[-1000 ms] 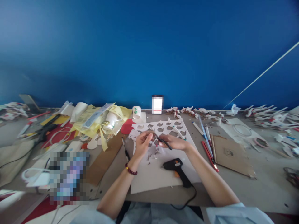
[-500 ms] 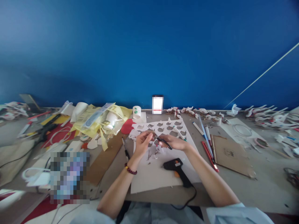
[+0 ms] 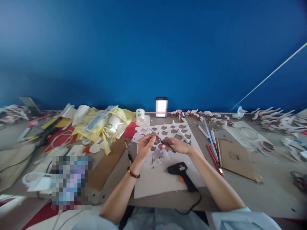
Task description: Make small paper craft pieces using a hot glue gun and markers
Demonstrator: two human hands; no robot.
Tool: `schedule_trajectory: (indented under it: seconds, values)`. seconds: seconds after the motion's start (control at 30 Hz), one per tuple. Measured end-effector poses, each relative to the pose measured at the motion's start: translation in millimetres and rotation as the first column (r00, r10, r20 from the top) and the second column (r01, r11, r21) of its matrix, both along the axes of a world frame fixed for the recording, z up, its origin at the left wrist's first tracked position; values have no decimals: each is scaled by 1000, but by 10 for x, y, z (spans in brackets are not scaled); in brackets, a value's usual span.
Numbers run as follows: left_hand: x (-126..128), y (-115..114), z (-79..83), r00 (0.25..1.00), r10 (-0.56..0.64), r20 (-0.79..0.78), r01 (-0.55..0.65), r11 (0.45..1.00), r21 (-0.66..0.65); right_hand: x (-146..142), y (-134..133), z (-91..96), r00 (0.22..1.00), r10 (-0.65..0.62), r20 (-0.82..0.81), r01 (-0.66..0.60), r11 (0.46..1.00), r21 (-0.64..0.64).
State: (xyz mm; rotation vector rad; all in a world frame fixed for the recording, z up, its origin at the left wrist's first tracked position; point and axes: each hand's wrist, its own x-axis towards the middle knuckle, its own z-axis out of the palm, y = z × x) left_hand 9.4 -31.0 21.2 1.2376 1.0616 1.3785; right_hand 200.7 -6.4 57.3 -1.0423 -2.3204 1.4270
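Note:
My right hand (image 3: 178, 145) is closed around the black handles of a pair of scissors (image 3: 169, 146). The blades point up and left, toward my left hand. Fingertips of my left hand (image 3: 145, 146) are pinched together beside the blades; what they hold is too small to make out. Both hands are above a white sheet (image 3: 153, 187) with rows of cut-out shapes in its far part. Small dark scraps (image 3: 153, 158) and a white paper piece (image 3: 164, 152) lie just below the hands. A black glue gun (image 3: 183, 174) rests on the sheet near my right forearm.
Pens and a red-handled tool (image 3: 213, 158) lie right of the sheet, beside a brown cardboard piece (image 3: 236, 159). White paper birds (image 3: 273, 115) crowd the back right. Yellow plastic packaging (image 3: 96, 121) and a paper cup (image 3: 140, 115) stand at back left. A black cord (image 3: 199, 201) trails off the front edge.
The scissors and both hands have shifted very slightly, with the right fingers drawn a little closer together around the handles. The things on the table stay put.

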Motion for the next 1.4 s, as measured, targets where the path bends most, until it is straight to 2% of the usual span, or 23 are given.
schedule_trajectory:
  seconds: [0.43, 0.7, 1.03, 1.27, 1.4]
  values:
    - [19, 25, -13, 999, 36, 14, -36, 999, -16, -41, -19, 19, 998, -45, 39, 45, 999, 18]
    - [30, 11, 67, 997, 76, 5, -76, 996, -43, -91, -50, 44, 990, -125, 65, 126, 992, -1]
    - [35, 42, -21, 992, 113, 54, -107, 988, -109, -115, -75, 46, 981, -190, 44, 190, 982, 17]
    - [34, 36, 12, 997, 68, 25, -66, 995, -72, -112, -46, -53, 969, -243, -53, 237, 966, -101]
    - [41, 26, 27, 999, -38, -31, 35, 996, -77, -105, 2, -98, 900, -390, -196, 349, 913, -211]
